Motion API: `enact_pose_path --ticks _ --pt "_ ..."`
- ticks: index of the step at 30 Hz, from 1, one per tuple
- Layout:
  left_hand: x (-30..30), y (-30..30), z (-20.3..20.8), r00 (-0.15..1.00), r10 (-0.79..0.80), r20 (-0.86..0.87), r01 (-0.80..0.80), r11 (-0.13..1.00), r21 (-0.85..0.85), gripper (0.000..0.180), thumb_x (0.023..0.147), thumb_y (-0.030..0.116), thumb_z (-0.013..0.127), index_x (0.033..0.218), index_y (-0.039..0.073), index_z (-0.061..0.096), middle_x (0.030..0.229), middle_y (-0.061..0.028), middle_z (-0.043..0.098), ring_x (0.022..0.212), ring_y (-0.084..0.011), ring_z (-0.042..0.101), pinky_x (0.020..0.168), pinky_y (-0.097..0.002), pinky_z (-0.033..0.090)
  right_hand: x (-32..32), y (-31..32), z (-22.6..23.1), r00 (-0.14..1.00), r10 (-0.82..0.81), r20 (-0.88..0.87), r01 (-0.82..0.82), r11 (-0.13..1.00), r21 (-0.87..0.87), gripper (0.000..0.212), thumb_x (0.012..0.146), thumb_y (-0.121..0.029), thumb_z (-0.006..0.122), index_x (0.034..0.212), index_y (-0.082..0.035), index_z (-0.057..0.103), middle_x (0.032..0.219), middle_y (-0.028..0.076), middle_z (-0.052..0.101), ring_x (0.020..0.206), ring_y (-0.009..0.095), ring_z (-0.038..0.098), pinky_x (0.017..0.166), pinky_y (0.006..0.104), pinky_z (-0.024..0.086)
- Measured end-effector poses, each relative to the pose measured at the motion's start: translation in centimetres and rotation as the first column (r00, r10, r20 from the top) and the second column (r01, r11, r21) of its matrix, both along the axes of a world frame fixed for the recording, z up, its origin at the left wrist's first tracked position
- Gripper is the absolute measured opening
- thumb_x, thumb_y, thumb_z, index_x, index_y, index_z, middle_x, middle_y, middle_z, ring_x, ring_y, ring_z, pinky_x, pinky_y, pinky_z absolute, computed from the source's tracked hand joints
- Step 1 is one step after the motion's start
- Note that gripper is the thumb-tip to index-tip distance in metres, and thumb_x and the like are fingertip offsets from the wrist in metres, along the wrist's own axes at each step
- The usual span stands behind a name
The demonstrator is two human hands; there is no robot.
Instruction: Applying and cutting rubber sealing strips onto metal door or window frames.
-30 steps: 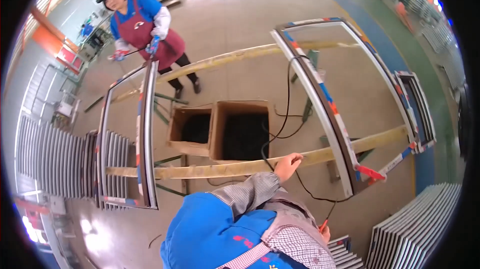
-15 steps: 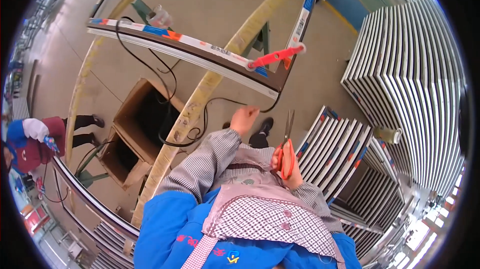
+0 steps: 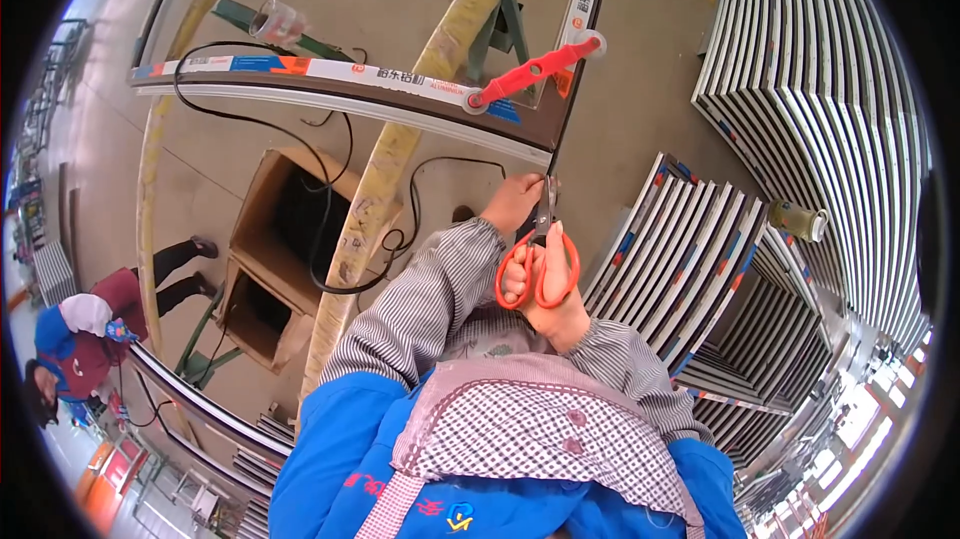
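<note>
My right hand (image 3: pixel 553 291) holds scissors (image 3: pixel 565 284) by their red loop handles, fingers through the loops. The blades point away from me, up to the near right corner of a brown window frame (image 3: pixel 330 86). Beside the blade tips my left hand (image 3: pixel 513 202) is closed in a pinch on a thin black rubber strip (image 3: pixel 425 163), right under that corner. Blades and fingers hide where the strip ends. Over the frame's corner lies a red roller tool (image 3: pixel 535 72) with a pale wheel at each end.
Wrapped yellowish beams (image 3: pixel 385 174) support the frame. The strip loops over an open cardboard box (image 3: pixel 262 259) at the left. White-edged profiles (image 3: pixel 670 259) are stacked on the right, with a can (image 3: pixel 797 221) on them. A clear cup (image 3: pixel 277 23) stands beyond the frame. Another person (image 3: pixel 90 339) is far left.
My right hand has brought the scissors up and left to the frame's corner, and their blades have come closer together. My left hand has moved up toward the same corner.
</note>
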State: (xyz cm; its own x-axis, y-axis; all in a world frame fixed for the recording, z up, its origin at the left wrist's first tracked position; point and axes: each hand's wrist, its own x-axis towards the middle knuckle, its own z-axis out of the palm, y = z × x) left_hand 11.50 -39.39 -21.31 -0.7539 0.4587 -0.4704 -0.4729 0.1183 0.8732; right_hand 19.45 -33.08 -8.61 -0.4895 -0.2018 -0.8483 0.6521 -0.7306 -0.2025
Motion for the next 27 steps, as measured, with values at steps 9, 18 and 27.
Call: enact_pose_path --ticks 9,18,27 --pt "0.8 0.2 -0.3 0.992 0.096 0.079 -0.102 0.992 0.077 0.024 0.084 0.02 0.049 0.094 0.002 0.062 0.064 -0.0003 0.057 0.059 -0.0062 0.05 0.053 -0.0226 0.041 -1.3 -1.7 1.0 0.993 -0.103 0.055 0.108 0.99 -0.089 0.058 0.084 -0.063 0.029 0.068 -0.009 0.041 0.056 0.0 0.037 0.05 0.013 0.035 0.048 0.0247 0.033" --pt "1.9 1.4 -0.9 0.974 0.216 0.063 -0.22 0.974 0.059 0.021 0.08 0.018 0.054 0.094 0.004 0.063 0.073 -0.0026 0.062 0.063 -0.0072 0.054 0.057 -0.0218 0.043 -1.7 -2.2 0.3 0.995 -0.103 0.002 0.103 0.994 0.03 0.056 0.086 -0.06 0.028 0.067 -0.008 0.042 0.052 0.001 0.038 0.048 0.012 0.037 0.047 0.0242 0.034" --pt "2.4 1.8 -0.4 0.928 0.373 0.022 -0.373 0.928 0.014 0.02 0.084 0.016 0.051 0.095 0.004 0.063 0.071 -0.0016 0.062 0.061 -0.0069 0.053 0.054 -0.022 0.041 -0.1 1.6 0.5 0.994 0.098 -0.049 -0.101 0.992 -0.074 0.049 0.088 -0.052 0.035 0.063 -0.009 0.038 0.045 0.001 0.034 0.038 0.012 0.032 0.038 0.0245 0.03"
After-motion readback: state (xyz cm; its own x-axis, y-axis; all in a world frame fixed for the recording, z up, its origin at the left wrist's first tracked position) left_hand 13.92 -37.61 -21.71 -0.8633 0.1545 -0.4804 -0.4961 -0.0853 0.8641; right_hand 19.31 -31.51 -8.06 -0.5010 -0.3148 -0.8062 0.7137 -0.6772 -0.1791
